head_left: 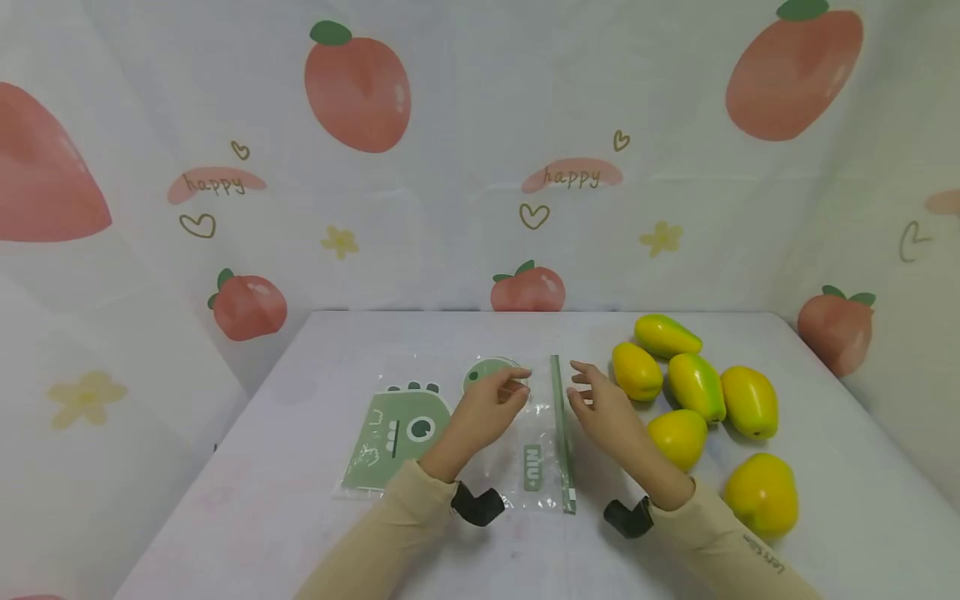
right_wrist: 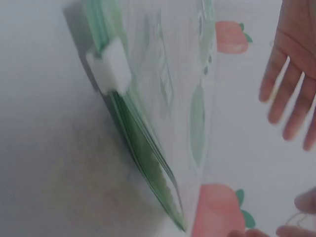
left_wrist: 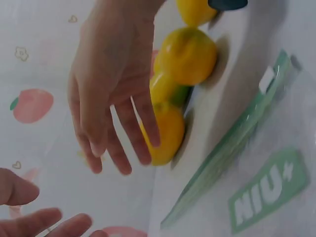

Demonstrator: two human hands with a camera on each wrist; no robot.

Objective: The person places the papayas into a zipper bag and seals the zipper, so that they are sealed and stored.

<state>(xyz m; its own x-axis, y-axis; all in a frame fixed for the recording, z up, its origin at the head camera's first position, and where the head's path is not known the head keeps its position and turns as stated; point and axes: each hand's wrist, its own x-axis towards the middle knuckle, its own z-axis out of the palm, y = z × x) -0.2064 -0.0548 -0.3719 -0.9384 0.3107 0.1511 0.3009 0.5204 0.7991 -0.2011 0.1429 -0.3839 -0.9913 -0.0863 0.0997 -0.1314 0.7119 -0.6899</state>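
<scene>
A clear zip bag [head_left: 506,467] with a green dinosaur print lies flat on the table, its green zip strip [head_left: 561,433] on the right side. A white slider [right_wrist: 109,67] sits at the near end of the strip, and the green edges beyond it stand slightly apart. My left hand [head_left: 486,410] hovers above the bag, fingers loosely bent and holding nothing. Just right of the strip, my right hand [head_left: 609,415] hangs in the air, palm facing the left hand, also holding nothing. Its separated fingers show in the left wrist view.
Several yellow-green mangoes [head_left: 696,385] lie on the right of the table, one [head_left: 762,496] nearer the front, another [head_left: 677,439] close by my right forearm. A fruit-printed cloth [head_left: 450,208] hangs behind the white table [head_left: 247,517].
</scene>
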